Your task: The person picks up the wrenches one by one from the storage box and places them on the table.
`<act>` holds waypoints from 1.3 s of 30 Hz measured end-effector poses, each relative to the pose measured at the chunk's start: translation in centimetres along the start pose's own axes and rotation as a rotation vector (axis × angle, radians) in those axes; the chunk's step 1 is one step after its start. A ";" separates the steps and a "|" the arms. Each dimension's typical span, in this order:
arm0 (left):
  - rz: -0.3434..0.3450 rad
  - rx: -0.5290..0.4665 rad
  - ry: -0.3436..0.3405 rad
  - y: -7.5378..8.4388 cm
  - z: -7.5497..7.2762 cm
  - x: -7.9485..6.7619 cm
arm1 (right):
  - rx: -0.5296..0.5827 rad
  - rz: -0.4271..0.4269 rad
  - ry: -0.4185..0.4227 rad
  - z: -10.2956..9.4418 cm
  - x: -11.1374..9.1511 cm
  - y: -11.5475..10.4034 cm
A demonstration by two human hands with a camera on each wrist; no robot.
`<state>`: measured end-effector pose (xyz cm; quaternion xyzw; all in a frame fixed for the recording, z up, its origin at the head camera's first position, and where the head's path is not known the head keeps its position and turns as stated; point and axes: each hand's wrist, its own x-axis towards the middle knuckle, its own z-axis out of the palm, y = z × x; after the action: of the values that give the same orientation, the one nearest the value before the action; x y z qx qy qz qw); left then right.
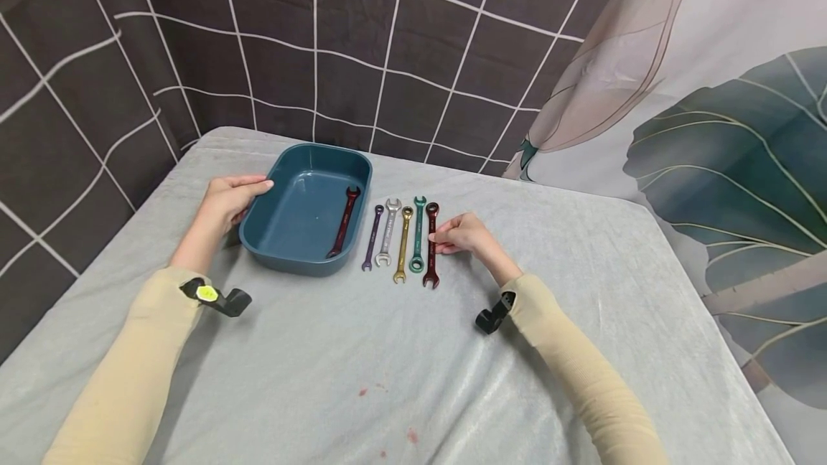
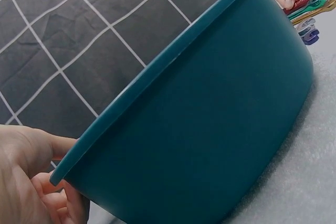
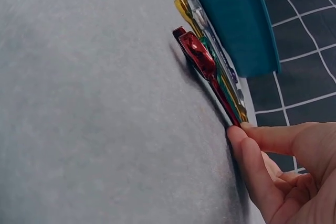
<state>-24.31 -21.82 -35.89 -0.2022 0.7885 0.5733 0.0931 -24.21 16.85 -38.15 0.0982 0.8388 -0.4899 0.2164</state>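
Observation:
At the left rim of a teal plastic bin (image 1: 271, 248), my left hand (image 1: 226, 201) holds on, its thumb over the edge and fingers outside. Inside the bin, a dark red wrench (image 1: 344, 223) leans along the right side. My right hand (image 1: 460, 233) pinches the middle of another red combination wrench (image 1: 432, 268) between thumb and fingers. This one is at the right end of a row, beside a green wrench (image 1: 418, 232), a gold wrench (image 1: 403, 246), a silver wrench (image 1: 389, 232) and a small purple wrench (image 1: 372, 239). The right wrist view shows the red wrench's near head (image 3: 198, 53) close over the cloth.
A pale grey cloth (image 1: 336, 364) covers the table, with a few small reddish spots near the front. Behind it hangs a dark curtain with a white grid (image 1: 426, 56). A leaf-patterned curtain (image 1: 730, 163) hangs at the right. Each wrist wears a black camera mount (image 1: 494, 313).

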 end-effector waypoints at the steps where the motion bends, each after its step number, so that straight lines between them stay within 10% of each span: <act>1: 0.000 -0.004 0.001 0.0 0.0 0.0 | -0.004 0.001 0.004 0.0 0.0 0.0; 39: -0.005 -0.018 -0.010 0.0 0.0 0.1 | -0.182 -0.046 0.023 -0.7 -0.5 -0.3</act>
<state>-24.41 -21.82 -35.96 -0.2021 0.7824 0.5811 0.0968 -24.08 17.33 -37.36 0.0643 0.8844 -0.4152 0.2033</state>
